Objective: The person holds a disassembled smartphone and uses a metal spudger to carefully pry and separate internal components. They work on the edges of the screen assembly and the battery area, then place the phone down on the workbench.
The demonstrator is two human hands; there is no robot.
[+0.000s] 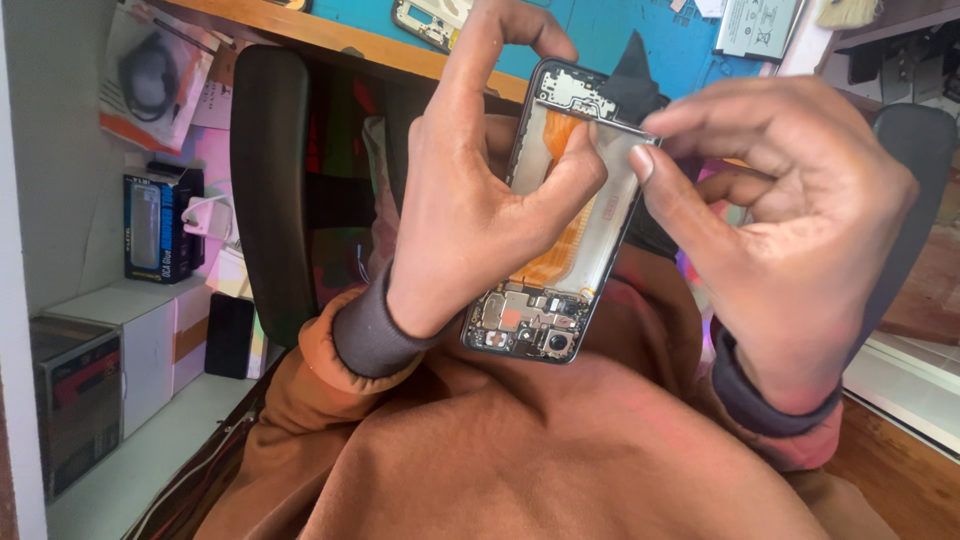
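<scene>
From the head camera, an opened phone (560, 225) with its back cover off is held in the air above the person's lap, well short of the counter's near edge, its camera end toward the body and its far end up toward the counter (330, 38); holding it this close probably keeps the small parts easy to see; the left hand (470, 200) wraps the phone's left edge from behind, its thumb pressed across the pale inner plate, apparently to steady the frame; the right hand (790, 230) is curled, thumb and forefinger pinched together at the phone's upper right corner on something thin that I cannot make out; an orange flex strip (555, 262) runs down the middle of the phone, and the circuit board (525, 318) sits bare at its near end; a blue work mat (610, 30) covers the counter's top, with another phone frame (425, 20) lying on it near the far edge; boxes (150, 225) stand on a white shelf (120, 470) at the left; brown sleeves with grey cuffs (375, 335) cover both wrists.
</scene>
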